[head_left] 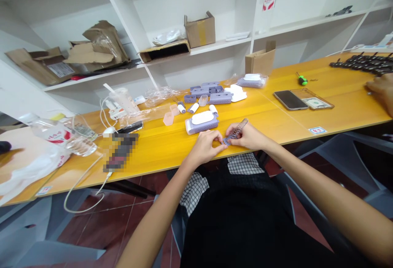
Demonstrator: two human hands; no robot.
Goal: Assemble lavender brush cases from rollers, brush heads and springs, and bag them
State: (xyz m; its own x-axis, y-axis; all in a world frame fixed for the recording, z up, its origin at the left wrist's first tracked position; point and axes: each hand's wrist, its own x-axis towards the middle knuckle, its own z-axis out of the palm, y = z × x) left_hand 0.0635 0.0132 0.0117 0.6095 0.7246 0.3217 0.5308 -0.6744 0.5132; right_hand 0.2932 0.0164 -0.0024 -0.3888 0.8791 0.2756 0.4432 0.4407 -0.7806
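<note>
right hand: our right hand (250, 136) is closed round a coil spring (239, 129), fingers curled over its lower part while the upper end sticks up and away toward the purple unit.
left hand: our left hand (206, 145) pinches a small purple part (226, 140) between thumb and forefinger, right against the spring's lower end; the other fingers rest on the table edge.
where the work sits: spring and part meet between our two hands, at the near edge of the table (172, 145), just off its surface.
grip advice: we judge it best to keep the pinch on the part firm and the spring in line with it, so the end seats square and does not slip sideways.
risk: a spring held near one end can flick free; we would hold it close to the joint.
just beyond the hands: a purple unit (202, 122) with a white top lies just past our left hand.
further out: more purple housings (206, 92), white rollers (194, 107) and clear caps (168, 118) lie behind that unit.
off to the right: a phone (290, 100) and a tray (312, 98), well apart from our right hand; beyond, a green screwdriver (302, 79).
far right: another person's hand (381, 91) at the table's edge, near black parts (365, 63).
</note>
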